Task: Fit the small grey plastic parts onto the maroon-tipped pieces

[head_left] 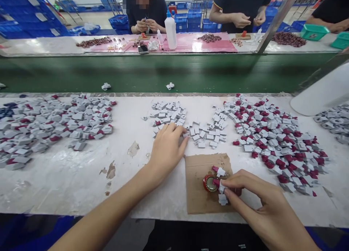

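Right hand pinching piece at red cap.

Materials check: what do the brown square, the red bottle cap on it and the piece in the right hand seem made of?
Brown square: cardboard, judging by its matte tan face and ragged edge.
Bottle cap: probably painted metal, given its shiny, crimped red rim.
Grey-and-magenta piece in the right hand: likely moulded plastic, smooth and evenly coloured; exact type unclear.

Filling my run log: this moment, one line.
left hand: at grey parts, grip unclear | right hand: pinching grey-maroon part, maroon end at red-rimmed cap | cap: on cardboard
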Action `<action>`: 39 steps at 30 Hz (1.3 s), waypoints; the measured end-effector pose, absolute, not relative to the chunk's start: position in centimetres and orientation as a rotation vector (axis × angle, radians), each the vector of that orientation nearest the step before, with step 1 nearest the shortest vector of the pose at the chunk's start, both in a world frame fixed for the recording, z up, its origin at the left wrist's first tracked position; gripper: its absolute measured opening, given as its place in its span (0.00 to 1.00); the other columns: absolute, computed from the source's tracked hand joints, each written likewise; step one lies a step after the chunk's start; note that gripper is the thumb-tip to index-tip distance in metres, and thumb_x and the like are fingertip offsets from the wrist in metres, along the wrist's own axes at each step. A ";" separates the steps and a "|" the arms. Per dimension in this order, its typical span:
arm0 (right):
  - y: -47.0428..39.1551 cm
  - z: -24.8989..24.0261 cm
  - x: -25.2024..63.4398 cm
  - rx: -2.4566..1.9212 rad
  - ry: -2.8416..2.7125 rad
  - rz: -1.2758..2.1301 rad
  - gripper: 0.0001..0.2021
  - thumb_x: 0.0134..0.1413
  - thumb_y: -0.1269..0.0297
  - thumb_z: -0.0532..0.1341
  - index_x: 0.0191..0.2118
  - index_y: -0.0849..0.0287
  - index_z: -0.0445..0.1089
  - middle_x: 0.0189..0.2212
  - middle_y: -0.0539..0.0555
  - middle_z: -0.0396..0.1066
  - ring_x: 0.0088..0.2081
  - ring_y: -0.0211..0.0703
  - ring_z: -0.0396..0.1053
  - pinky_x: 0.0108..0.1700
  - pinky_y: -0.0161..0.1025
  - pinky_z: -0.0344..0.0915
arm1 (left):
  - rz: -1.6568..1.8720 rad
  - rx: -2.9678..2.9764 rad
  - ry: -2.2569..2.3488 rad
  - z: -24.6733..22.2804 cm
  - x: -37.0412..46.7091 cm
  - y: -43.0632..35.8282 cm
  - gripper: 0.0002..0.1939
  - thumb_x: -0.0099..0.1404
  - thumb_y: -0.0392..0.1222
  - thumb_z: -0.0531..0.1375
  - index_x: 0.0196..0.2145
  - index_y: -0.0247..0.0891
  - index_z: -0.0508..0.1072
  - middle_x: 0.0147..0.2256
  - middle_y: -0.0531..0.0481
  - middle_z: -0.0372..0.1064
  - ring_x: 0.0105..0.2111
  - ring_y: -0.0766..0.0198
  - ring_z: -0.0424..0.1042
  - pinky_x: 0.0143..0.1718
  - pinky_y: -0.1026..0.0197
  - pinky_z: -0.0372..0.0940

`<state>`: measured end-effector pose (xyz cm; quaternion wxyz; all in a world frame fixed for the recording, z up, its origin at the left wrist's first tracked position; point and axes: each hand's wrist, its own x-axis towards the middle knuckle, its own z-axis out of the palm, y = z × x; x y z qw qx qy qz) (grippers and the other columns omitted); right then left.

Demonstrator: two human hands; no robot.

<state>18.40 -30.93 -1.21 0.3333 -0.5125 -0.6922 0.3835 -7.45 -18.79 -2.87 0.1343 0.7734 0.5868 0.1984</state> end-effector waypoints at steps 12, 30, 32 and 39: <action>-30.6 -0.4 17.4 -1.314 -1.845 1.027 0.05 0.72 0.66 0.65 0.43 0.50 0.80 0.35 0.54 0.79 0.34 0.49 0.79 0.33 0.41 0.75 | 0.530 2.034 1.409 -1.9 -8.0 -20.4 0.06 0.75 0.36 0.59 0.40 0.43 0.76 0.42 0.46 0.76 0.39 0.52 0.77 0.39 0.50 0.72; -26.0 -2.8 16.8 -1.022 -0.654 1.384 0.07 0.60 0.54 0.79 0.42 0.45 0.85 0.45 0.53 0.89 0.47 0.56 0.87 0.58 0.59 0.82 | 0.758 1.146 0.808 0.9 -3.0 -20.6 0.07 0.73 0.41 0.70 0.47 0.42 0.80 0.47 0.43 0.87 0.49 0.51 0.87 0.54 0.45 0.83; -25.9 -2.9 16.7 -1.010 -0.655 1.381 0.08 0.59 0.54 0.79 0.41 0.46 0.85 0.43 0.54 0.89 0.46 0.56 0.87 0.58 0.60 0.82 | 0.762 1.128 0.815 0.7 -2.8 -20.5 0.08 0.73 0.41 0.71 0.48 0.42 0.81 0.46 0.43 0.87 0.48 0.51 0.87 0.55 0.44 0.83; -26.0 -3.1 17.3 -1.064 -0.754 1.394 0.10 0.58 0.52 0.80 0.41 0.49 0.86 0.42 0.56 0.88 0.45 0.56 0.86 0.53 0.55 0.82 | 0.737 1.110 0.829 0.1 -2.8 -20.2 0.07 0.72 0.42 0.71 0.47 0.42 0.81 0.44 0.45 0.87 0.47 0.52 0.87 0.53 0.46 0.83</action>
